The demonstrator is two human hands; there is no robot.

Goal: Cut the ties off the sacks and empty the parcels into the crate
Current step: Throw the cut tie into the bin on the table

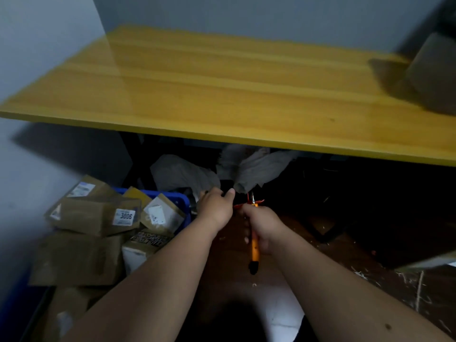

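Note:
A pale woven sack (182,174) lies on the floor under the yellow table, with a second pale sack (261,169) bunched to its right. My left hand (216,206) grips the gathered sack fabric at its neck. My right hand (261,228) holds orange-handled cutters (254,245), their dark tip pointing up at the sack neck beside an orange tie (259,201). A blue crate (181,201) to the left is heaped with brown cardboard parcels (98,213).
The yellow wooden table (222,95) spans the view above the sacks, its front edge overhanging them. A grey box (434,75) sits on its right end. Cut tie scraps litter the dark floor (370,275) at right. Grey walls stand behind and left.

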